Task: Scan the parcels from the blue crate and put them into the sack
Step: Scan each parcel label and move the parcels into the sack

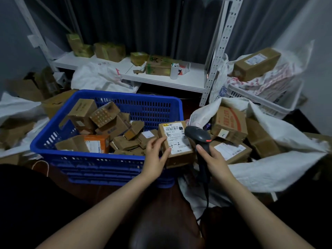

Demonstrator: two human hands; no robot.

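Between L fingers (158, 143), parcel (177, 143), scanner (198, 136) beside

Blue slotted crate (125, 97), brown parcels (100, 126), white sack (269, 169), black scanner (197, 135).

Dim room; grey walls (10, 42), dark curtain (143, 24) behind white metal shelving (190, 79).

Ahead of you: white shelf board (188, 81) on a perforated upright (221, 51), dark curtain (143, 24) at the back. On the board: green-printed cartons (158, 67), a white cup (173, 72) holding pens, and a white bag (100, 78) slumped off the front edge. To your right, a white slatted crate (265, 103) with a long labelled carton (256, 64) on top. Far left, brown cartons (57, 101) on the floor.
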